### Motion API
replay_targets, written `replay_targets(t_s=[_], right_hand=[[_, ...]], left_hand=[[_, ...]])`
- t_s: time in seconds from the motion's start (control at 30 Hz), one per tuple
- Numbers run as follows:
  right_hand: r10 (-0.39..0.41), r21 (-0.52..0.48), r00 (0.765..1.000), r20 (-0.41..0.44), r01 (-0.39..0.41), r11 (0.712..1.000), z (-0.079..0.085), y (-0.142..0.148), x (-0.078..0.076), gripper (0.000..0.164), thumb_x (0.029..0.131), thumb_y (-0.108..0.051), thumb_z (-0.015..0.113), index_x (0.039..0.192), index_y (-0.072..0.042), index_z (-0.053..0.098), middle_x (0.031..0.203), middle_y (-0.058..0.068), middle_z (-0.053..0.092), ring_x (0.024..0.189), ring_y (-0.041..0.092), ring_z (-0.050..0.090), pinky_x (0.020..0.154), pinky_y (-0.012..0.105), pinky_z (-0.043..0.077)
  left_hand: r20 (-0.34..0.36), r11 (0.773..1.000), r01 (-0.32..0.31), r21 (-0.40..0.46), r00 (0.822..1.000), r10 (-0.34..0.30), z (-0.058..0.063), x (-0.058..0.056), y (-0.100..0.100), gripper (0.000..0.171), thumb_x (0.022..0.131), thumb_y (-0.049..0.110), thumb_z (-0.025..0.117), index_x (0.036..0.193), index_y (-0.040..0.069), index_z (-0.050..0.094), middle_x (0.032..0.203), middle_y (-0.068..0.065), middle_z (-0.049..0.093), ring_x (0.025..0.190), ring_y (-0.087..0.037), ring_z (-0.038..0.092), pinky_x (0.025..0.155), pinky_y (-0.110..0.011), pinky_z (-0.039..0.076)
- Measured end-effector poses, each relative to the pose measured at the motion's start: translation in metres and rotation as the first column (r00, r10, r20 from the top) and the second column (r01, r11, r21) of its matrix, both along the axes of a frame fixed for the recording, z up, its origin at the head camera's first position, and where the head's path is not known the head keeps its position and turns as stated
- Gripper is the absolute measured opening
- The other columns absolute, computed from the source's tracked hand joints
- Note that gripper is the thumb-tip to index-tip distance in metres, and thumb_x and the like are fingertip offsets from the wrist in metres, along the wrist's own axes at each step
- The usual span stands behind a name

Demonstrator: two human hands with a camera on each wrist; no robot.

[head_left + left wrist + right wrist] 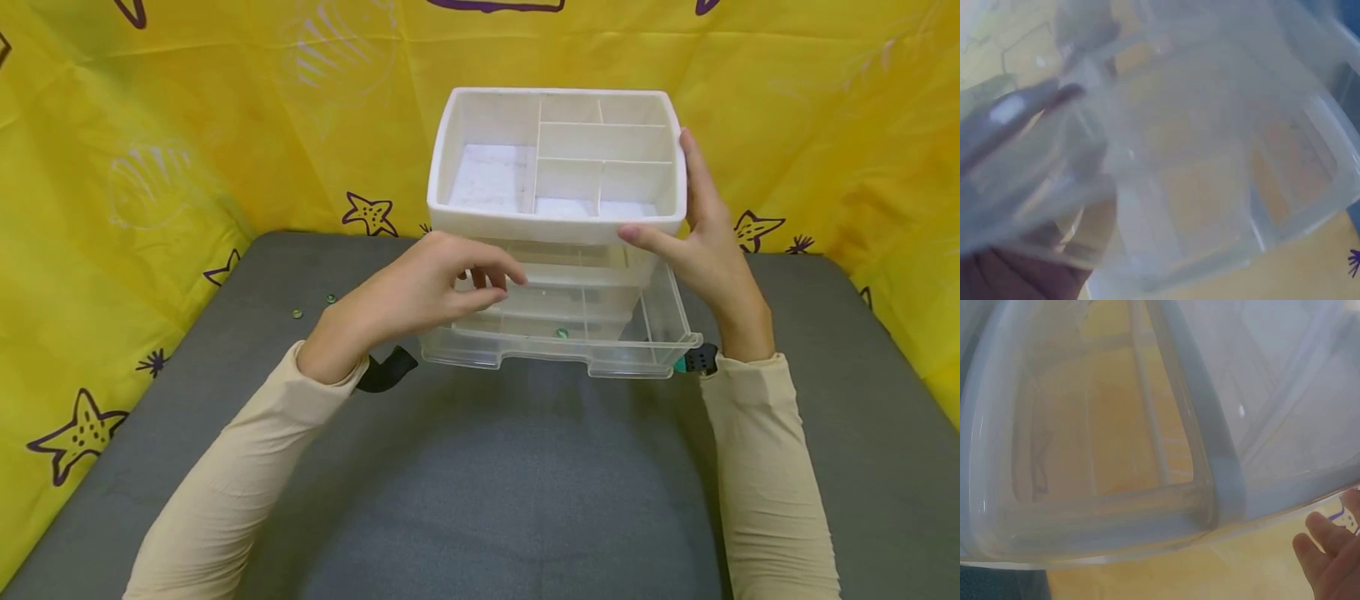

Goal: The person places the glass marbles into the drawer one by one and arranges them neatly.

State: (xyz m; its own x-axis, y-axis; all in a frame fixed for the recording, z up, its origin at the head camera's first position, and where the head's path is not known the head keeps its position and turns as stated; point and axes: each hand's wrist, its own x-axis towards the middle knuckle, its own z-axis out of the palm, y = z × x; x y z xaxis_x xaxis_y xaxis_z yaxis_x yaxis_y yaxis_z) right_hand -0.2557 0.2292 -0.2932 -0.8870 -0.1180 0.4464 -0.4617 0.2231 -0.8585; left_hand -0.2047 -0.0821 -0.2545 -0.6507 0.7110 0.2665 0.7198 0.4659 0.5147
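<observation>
Two hands are at work around a pale plastic storage unit [558, 227], which stands at about 1 o'clock from the middle of the head view, over the grey bench [480, 500]. Its white top tray [491, 179] has six compartments: one large one at 9 o'clock and five smaller ones towards 3 o'clock. Below it are translucent drawers [540, 302], and a clear drawer [543, 348] juts out at 6 o'clock, towards the person. A green bead [562, 332] shows near the middle of that clear drawer's front; whether it lies inside is hard to tell through the plastic.

The right hand [712, 250], at 4 o'clock from the tray, has its grip on the unit: the thumb presses the front of the white rim and the fingers lie along the side. The left hand [435, 279], at 8 o'clock from the tray, hovers before the drawers with its fingers loosely bent; its grip is narrow, with a small gap between thumb and fingertips and nothing visible in it. In the left wrist view, blurred clear plastic covers most of the scene.

Two more green beads [297, 314] lie on the bench at 9 o'clock from the left hand, near each other. Yellow cloth [247, 125] printed with starfish hangs behind, from 9 o'clock round to 3 o'clock.
</observation>
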Motion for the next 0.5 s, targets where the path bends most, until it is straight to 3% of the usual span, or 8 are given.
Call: replay_targets(t_s=[0.1, 0.27, 0.5], right_hand=[[0.002, -0.005, 1.0, 0.007, -0.002, 1.0, 0.0, 0.0, 0.001, 0.107, 0.077, 0.001, 0.08, 0.158, -0.031, 0.019, 0.154, 0.007, 0.038, 0.115, 0.021, 0.046, 0.086, 0.015, 0.048], [0.008, -0.019, 1.0, 0.018, -0.007, 1.0, 0.0, 0.0, 0.001, 0.107, 0.077, 0.001, 0.08, 0.158, -0.032, 0.019, 0.154, 0.008, 0.038, 0.115, 0.022, 0.046, 0.086, 0.015, 0.048], [-0.01, 0.032, 1.0, 0.006, 0.01, 0.999, 0.0, 0.001, 0.0, 0.107, 0.078, 0.0, 0.08, 0.159, -0.031, 0.017, 0.156, 0.005, 0.036, 0.116, 0.02, 0.046, 0.087, 0.015, 0.047]], left_hand=[[-0.07, 0.998, 0.001, 0.069, 0.998, 0.003, -0.001, 0.001, -0.007, 0.02, 0.09, 0.003, 0.069, 0.109, 0.008, 0.074, 0.095, 0.0, 0.075, 0.082, -0.009, 0.064, 0.072, -0.028, 0.051], [-0.215, 0.985, 0.018, 0.171, 0.976, 0.02, -0.004, 0.003, -0.017, 0.018, 0.087, -0.001, 0.071, 0.103, 0.005, 0.075, 0.098, -0.002, 0.076, 0.083, -0.011, 0.066, 0.074, -0.028, 0.052], [-0.308, 0.968, 0.019, 0.252, 0.95, 0.061, -0.006, 0.01, -0.029, 0.019, 0.085, -0.006, 0.069, 0.1, 0.003, 0.075, 0.098, -0.005, 0.076, 0.085, -0.013, 0.066, 0.077, -0.022, 0.053]])
